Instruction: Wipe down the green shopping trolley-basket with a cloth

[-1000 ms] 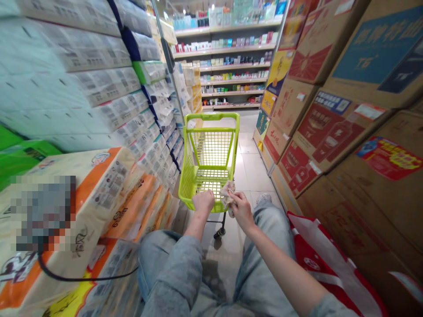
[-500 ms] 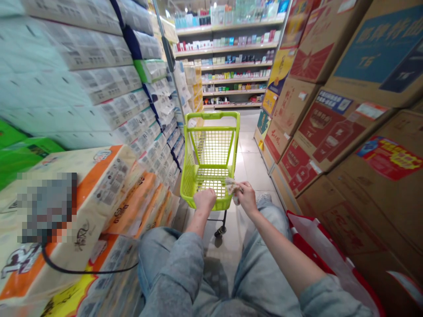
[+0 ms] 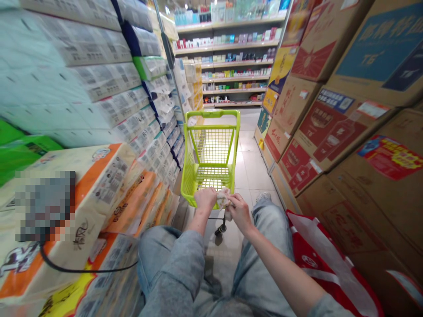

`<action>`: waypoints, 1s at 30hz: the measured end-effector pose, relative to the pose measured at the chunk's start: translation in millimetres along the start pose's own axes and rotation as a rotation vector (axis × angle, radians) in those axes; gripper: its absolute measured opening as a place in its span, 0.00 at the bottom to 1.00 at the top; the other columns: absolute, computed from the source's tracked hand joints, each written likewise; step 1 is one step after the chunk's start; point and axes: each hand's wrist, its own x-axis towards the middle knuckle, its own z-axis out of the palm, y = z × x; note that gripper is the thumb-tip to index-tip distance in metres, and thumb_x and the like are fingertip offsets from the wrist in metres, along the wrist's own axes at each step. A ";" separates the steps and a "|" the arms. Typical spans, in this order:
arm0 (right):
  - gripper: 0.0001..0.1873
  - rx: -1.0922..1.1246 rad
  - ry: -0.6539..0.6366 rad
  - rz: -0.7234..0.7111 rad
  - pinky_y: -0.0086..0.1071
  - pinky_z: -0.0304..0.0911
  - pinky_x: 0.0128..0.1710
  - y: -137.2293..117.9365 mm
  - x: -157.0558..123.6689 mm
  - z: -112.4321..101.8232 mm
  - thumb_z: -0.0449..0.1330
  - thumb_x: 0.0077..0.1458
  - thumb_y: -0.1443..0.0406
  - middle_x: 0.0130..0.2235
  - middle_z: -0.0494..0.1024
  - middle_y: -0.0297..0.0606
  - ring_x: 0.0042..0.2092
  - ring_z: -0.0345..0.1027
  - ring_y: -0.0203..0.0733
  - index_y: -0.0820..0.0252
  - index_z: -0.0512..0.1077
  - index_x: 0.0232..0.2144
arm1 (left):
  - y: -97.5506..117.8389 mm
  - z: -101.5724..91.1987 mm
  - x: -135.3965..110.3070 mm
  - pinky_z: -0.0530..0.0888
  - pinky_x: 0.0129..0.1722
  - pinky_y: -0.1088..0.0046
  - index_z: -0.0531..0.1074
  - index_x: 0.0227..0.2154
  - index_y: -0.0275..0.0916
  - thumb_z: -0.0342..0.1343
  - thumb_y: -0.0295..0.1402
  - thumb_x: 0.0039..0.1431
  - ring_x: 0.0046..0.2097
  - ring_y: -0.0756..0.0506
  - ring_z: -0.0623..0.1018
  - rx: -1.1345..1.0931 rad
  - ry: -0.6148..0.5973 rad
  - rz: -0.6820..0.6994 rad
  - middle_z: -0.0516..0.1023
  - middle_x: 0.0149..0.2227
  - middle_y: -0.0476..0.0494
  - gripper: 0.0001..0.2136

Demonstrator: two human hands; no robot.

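Observation:
A lime-green shopping cart [image 3: 213, 127] with a mesh basket stands in front of my knees in the head view. My left hand [image 3: 205, 200] is closed at the near edge of its basket, apparently gripping the rim; the fingertips are hidden. A crumpled pale cloth [image 3: 224, 197], off-white with faint stains, is pinched in my right hand [image 3: 240, 212]. The cloth lies against that same near edge, just right of my left hand, and part of it hangs down. One black caster [image 3: 220, 229] shows below the basket.
Wrapped tissue packs [image 3: 109, 189] are stacked at left, with a blurred-out device [image 3: 49, 207] and black cable on top. Cardboard boxes [image 3: 350, 127] line the right side, above a red-and-white bag [image 3: 313, 259]. Stocked shelves [image 3: 228, 64] close off the far end.
My right hand has moved left and slightly down, bringing the cloth from the basket's right corner to beside my left hand. The left hand has stayed nearly in place.

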 end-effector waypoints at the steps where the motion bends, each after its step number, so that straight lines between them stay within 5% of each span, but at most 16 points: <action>1: 0.19 -0.022 0.001 0.001 0.32 0.66 0.40 2.6 5.3 -2.6 0.51 0.48 0.75 0.36 0.72 0.38 0.39 0.69 0.40 0.56 0.77 0.38 | 1.5 0.1 0.2 0.71 0.38 0.66 0.76 0.38 0.35 0.36 0.31 0.65 0.41 0.40 0.79 -0.009 -0.001 0.006 0.80 0.36 0.33 0.21; 12: 0.13 -0.242 0.117 0.070 0.32 0.62 0.37 28.3 82.4 -40.9 0.52 0.52 0.70 0.35 0.71 0.39 0.36 0.66 0.41 0.59 0.76 0.35 | 15.7 -0.6 4.5 0.71 0.37 0.66 0.78 0.35 0.34 0.33 0.34 0.65 0.40 0.40 0.79 -0.073 -0.011 -0.081 0.80 0.36 0.35 0.25; 15: 0.14 -0.184 0.219 0.127 0.34 0.62 0.40 24.2 71.5 -38.9 0.52 0.52 0.69 0.36 0.71 0.40 0.38 0.65 0.42 0.59 0.75 0.37 | 15.5 -0.6 4.5 0.71 0.37 0.66 0.78 0.35 0.34 0.33 0.33 0.65 0.40 0.39 0.79 -0.077 -0.004 -0.083 0.80 0.35 0.34 0.25; 22: 0.16 0.073 0.185 0.180 0.35 0.64 0.45 9.0 6.3 -8.6 0.52 0.47 0.72 0.42 0.68 0.40 0.43 0.66 0.41 0.58 0.76 0.35 | 20.6 -3.1 3.4 0.71 0.38 0.66 0.78 0.38 0.33 0.35 0.34 0.64 0.41 0.39 0.79 -0.080 -0.018 -0.094 0.80 0.37 0.33 0.23; 30: 0.12 0.084 0.202 0.263 0.35 0.64 0.40 26.8 36.5 -18.4 0.55 0.45 0.68 0.34 0.71 0.38 0.37 0.67 0.41 0.59 0.77 0.31 | 6.2 -10.9 4.6 0.70 0.42 0.66 0.76 0.41 0.36 0.33 0.37 0.66 0.45 0.41 0.78 -0.039 -0.156 0.140 0.80 0.40 0.35 0.24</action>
